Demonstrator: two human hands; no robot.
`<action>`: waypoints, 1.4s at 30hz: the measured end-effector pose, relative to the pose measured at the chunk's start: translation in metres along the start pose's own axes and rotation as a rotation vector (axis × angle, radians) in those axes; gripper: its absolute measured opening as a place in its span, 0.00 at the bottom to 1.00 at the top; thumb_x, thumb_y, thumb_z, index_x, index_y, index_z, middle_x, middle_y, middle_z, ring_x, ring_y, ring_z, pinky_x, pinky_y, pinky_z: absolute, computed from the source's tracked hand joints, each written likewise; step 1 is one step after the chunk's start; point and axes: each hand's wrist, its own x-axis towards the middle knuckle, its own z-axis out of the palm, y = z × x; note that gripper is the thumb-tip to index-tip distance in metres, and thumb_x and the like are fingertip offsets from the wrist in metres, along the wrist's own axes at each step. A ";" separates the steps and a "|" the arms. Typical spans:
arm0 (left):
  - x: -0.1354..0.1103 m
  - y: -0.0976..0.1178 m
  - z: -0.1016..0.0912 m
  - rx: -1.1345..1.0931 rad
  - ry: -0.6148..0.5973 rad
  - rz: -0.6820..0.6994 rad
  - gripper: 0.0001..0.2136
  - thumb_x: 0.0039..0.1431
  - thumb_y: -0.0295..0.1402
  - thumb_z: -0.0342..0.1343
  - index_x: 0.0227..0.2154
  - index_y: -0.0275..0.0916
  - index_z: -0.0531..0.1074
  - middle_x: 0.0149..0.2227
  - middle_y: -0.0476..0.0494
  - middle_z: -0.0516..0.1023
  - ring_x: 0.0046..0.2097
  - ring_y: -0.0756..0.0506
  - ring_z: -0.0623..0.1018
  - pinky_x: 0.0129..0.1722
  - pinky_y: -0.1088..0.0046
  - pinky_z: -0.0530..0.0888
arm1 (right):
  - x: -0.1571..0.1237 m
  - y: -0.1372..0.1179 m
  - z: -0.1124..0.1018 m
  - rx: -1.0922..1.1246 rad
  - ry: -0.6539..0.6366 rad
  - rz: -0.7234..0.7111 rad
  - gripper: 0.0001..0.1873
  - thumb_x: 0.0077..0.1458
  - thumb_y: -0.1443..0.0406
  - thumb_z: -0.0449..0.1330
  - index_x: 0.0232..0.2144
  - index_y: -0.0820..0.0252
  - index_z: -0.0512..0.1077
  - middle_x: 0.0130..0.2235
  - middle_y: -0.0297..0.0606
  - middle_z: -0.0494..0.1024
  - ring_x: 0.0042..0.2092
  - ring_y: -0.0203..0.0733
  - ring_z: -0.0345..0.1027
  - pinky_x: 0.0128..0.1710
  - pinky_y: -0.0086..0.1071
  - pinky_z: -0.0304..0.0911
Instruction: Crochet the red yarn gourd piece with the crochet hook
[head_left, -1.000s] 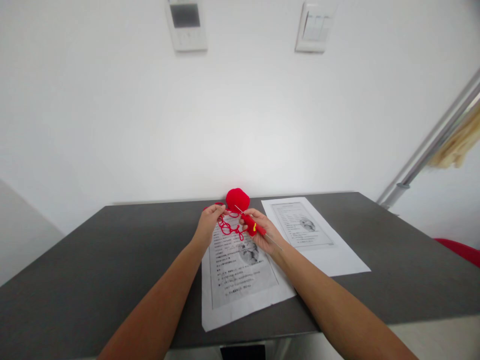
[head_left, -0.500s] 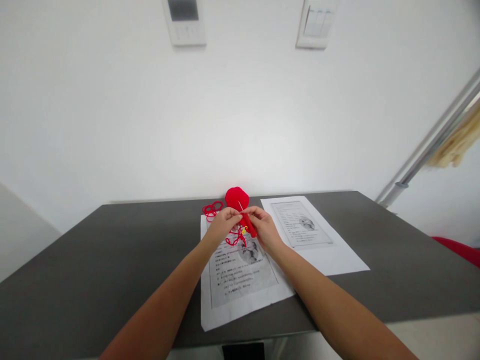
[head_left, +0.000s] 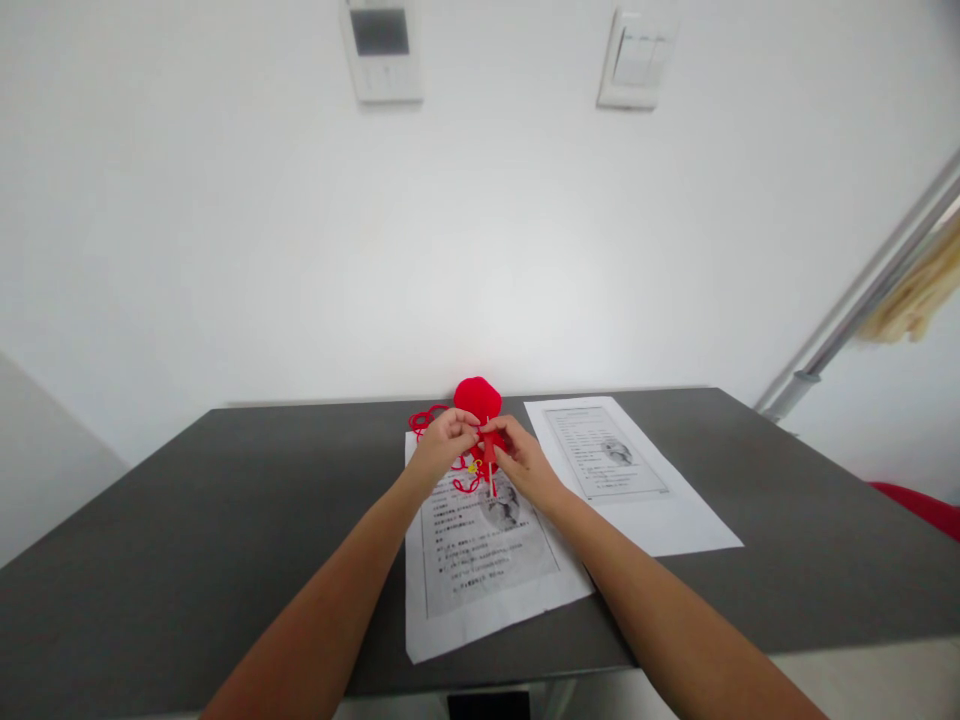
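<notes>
Over the printed sheet my left hand (head_left: 442,447) is closed, thumb and finger pinching red yarn (head_left: 480,432). Fingertips almost touching it, my right hand (head_left: 523,460) grips a red-handled crochet hook (head_left: 490,447), which stands nearly upright with its thin shaft showing above the fingers. A small yellow stitch marker (head_left: 474,466) hangs just below the hands among loops of red yarn. Behind them rests a red ball of yarn (head_left: 478,397), and loose red strands (head_left: 421,420) lie beside my left hand. The exact stitch between the fingertips is too small to make out.
A printed sheet (head_left: 487,590) lies under my hands on the dark table (head_left: 300,520); a second printed sheet (head_left: 637,520) is to the right. The white wall rises behind the table's far edge. A metal pole (head_left: 847,325) leans at the right.
The crochet hook has swung from a slant to nearly upright in my right hand. The yellow stitch marker and the hanging yarn have shifted slightly left. The view has tilted up a little.
</notes>
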 end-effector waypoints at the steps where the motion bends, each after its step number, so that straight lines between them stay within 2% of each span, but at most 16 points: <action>1: 0.000 0.000 0.000 0.019 -0.011 0.011 0.10 0.41 0.29 0.59 0.30 0.37 0.68 0.23 0.53 0.72 0.26 0.51 0.71 0.28 0.75 0.65 | 0.000 0.000 0.001 0.020 0.027 0.022 0.06 0.54 0.65 0.56 0.37 0.55 0.68 0.37 0.35 0.71 0.37 0.39 0.66 0.39 0.32 0.62; 5: -0.002 0.000 0.001 0.075 0.001 0.098 0.10 0.41 0.29 0.60 0.30 0.38 0.68 0.23 0.54 0.70 0.25 0.52 0.69 0.28 0.75 0.64 | 0.002 0.000 0.003 0.167 0.143 0.111 0.06 0.54 0.60 0.58 0.32 0.55 0.67 0.29 0.31 0.69 0.30 0.37 0.64 0.31 0.29 0.60; 8: -0.003 0.001 0.003 0.061 0.025 0.152 0.11 0.40 0.30 0.63 0.29 0.38 0.69 0.24 0.53 0.72 0.27 0.51 0.70 0.31 0.74 0.66 | 0.002 -0.005 0.001 0.210 0.183 0.114 0.08 0.49 0.62 0.63 0.29 0.57 0.68 0.29 0.31 0.70 0.30 0.36 0.64 0.31 0.28 0.60; 10: -0.002 0.002 0.005 -0.019 0.083 0.162 0.12 0.40 0.32 0.64 0.29 0.37 0.69 0.26 0.51 0.73 0.30 0.51 0.72 0.34 0.74 0.68 | 0.002 -0.009 0.001 0.241 0.199 0.115 0.07 0.49 0.62 0.63 0.29 0.57 0.68 0.30 0.31 0.71 0.31 0.35 0.64 0.31 0.28 0.60; 13: -0.001 0.003 0.008 -0.269 0.161 0.110 0.12 0.46 0.38 0.63 0.29 0.36 0.70 0.30 0.48 0.75 0.33 0.50 0.74 0.38 0.72 0.70 | 0.001 -0.014 0.001 0.324 0.180 0.139 0.07 0.49 0.63 0.64 0.29 0.57 0.68 0.28 0.30 0.71 0.29 0.34 0.63 0.30 0.28 0.59; 16: -0.001 0.004 0.009 -0.533 0.115 -0.062 0.13 0.52 0.41 0.58 0.29 0.34 0.71 0.31 0.44 0.75 0.33 0.49 0.75 0.35 0.73 0.71 | 0.002 -0.015 0.003 0.379 0.170 0.154 0.08 0.48 0.63 0.64 0.29 0.57 0.69 0.28 0.30 0.71 0.29 0.34 0.64 0.30 0.28 0.59; 19: -0.003 0.009 0.007 -0.683 0.075 -0.186 0.13 0.57 0.40 0.54 0.30 0.34 0.71 0.30 0.44 0.74 0.30 0.50 0.73 0.28 0.75 0.70 | 0.003 -0.014 0.003 0.397 0.189 0.159 0.08 0.47 0.63 0.64 0.29 0.56 0.68 0.28 0.30 0.72 0.30 0.35 0.65 0.31 0.28 0.60; 23: -0.008 0.023 -0.001 -0.843 -0.037 -0.196 0.12 0.60 0.38 0.50 0.30 0.34 0.71 0.28 0.43 0.71 0.25 0.52 0.69 0.17 0.81 0.61 | 0.002 -0.009 0.003 0.320 0.185 0.172 0.07 0.48 0.63 0.62 0.29 0.56 0.66 0.28 0.30 0.70 0.29 0.35 0.62 0.30 0.29 0.58; 25: -0.010 0.029 -0.004 -0.854 -0.097 -0.132 0.12 0.61 0.37 0.48 0.33 0.34 0.71 0.29 0.43 0.71 0.24 0.53 0.67 0.17 0.81 0.61 | 0.000 -0.006 0.005 0.211 0.123 0.171 0.06 0.49 0.64 0.61 0.29 0.56 0.66 0.28 0.30 0.68 0.29 0.35 0.62 0.30 0.29 0.58; 28: -0.012 0.028 -0.003 -0.661 -0.037 0.066 0.11 0.60 0.38 0.49 0.41 0.37 0.69 0.36 0.42 0.73 0.32 0.51 0.73 0.31 0.76 0.72 | -0.004 -0.004 0.009 0.053 -0.005 0.159 0.04 0.50 0.65 0.59 0.29 0.57 0.66 0.28 0.30 0.68 0.30 0.36 0.62 0.31 0.29 0.58; 30: -0.012 0.020 0.001 -0.341 0.096 0.308 0.13 0.60 0.38 0.51 0.46 0.40 0.66 0.43 0.41 0.73 0.40 0.47 0.75 0.44 0.67 0.72 | -0.006 -0.004 0.011 0.014 -0.032 0.166 0.03 0.51 0.65 0.58 0.29 0.57 0.65 0.27 0.30 0.68 0.29 0.36 0.61 0.30 0.30 0.58; 32: -0.011 0.010 0.004 0.087 0.168 0.550 0.16 0.59 0.36 0.53 0.49 0.41 0.65 0.49 0.39 0.70 0.48 0.45 0.73 0.53 0.61 0.67 | -0.006 -0.004 0.010 -0.006 0.011 0.150 0.04 0.52 0.64 0.58 0.30 0.56 0.65 0.27 0.30 0.68 0.29 0.36 0.62 0.30 0.30 0.59; 34: -0.011 0.003 0.003 0.421 0.188 0.687 0.16 0.60 0.35 0.51 0.50 0.40 0.64 0.51 0.37 0.69 0.53 0.43 0.70 0.56 0.58 0.64 | -0.004 -0.002 0.007 -0.014 0.101 0.129 0.05 0.53 0.62 0.58 0.30 0.56 0.65 0.28 0.30 0.69 0.29 0.37 0.63 0.30 0.31 0.60; 36: -0.010 -0.001 0.001 0.635 0.195 0.729 0.11 0.61 0.34 0.48 0.44 0.38 0.67 0.48 0.36 0.70 0.53 0.42 0.69 0.55 0.57 0.65 | -0.002 -0.001 0.002 -0.001 0.179 0.125 0.07 0.54 0.60 0.57 0.31 0.56 0.65 0.27 0.30 0.70 0.27 0.37 0.64 0.28 0.31 0.61; 38: -0.009 -0.002 -0.001 0.729 0.155 0.699 0.08 0.61 0.34 0.47 0.36 0.38 0.70 0.43 0.37 0.73 0.50 0.41 0.71 0.54 0.58 0.66 | 0.000 0.000 -0.001 0.006 0.220 0.120 0.08 0.54 0.59 0.58 0.32 0.56 0.65 0.27 0.31 0.70 0.27 0.37 0.64 0.27 0.30 0.61; 42: -0.006 -0.001 0.002 0.581 0.071 0.492 0.08 0.58 0.35 0.52 0.29 0.40 0.75 0.35 0.40 0.77 0.44 0.41 0.74 0.53 0.60 0.65 | 0.000 -0.006 -0.002 -0.003 0.221 0.097 0.09 0.55 0.58 0.58 0.33 0.56 0.65 0.29 0.32 0.70 0.28 0.37 0.65 0.28 0.30 0.62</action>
